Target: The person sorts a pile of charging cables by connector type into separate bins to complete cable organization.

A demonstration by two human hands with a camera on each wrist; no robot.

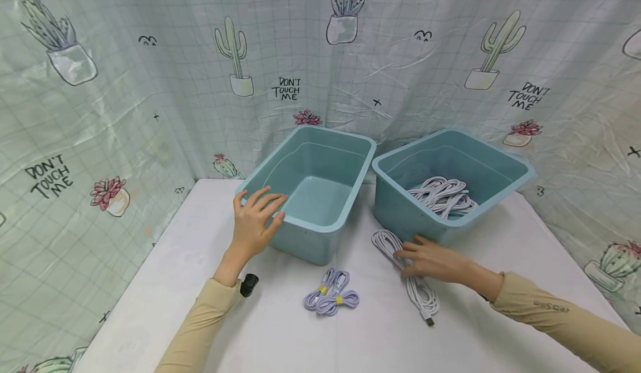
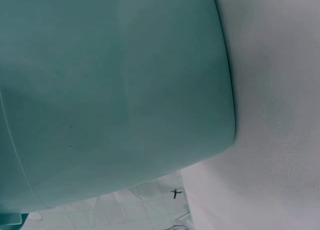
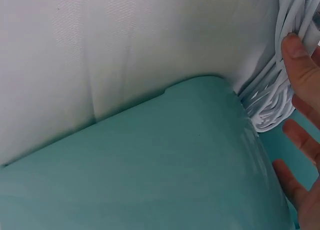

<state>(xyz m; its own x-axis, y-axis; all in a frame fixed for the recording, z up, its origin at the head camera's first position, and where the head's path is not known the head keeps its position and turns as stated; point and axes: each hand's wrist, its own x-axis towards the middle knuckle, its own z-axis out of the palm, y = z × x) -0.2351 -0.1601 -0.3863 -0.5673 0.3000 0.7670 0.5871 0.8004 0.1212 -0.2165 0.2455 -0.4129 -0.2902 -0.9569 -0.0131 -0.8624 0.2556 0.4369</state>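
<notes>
Counter (image 1: 270, 334): white, 6 o'clock
Curtain (image 1: 285, 44): cactus-print, 12 o'clock
Left hand (image 1: 254, 221): spread on bin (image 1: 306, 245), 8 o'clock
Right hand (image 1: 433, 259): pinching cable (image 1: 388, 244), 4 o'clock

A blue-green bin (image 2: 115, 85) stood on a white table (image 2: 280, 90), and beyond it hung a pale curtain (image 2: 145, 194) bearing a dark cross (image 2: 175, 193).

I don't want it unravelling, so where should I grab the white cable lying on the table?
I'd pinch the white cable mid-length, from above and the right, where the right hand is: it lies long and slim, doubling back at both ends, with a plug at the near one.
</notes>
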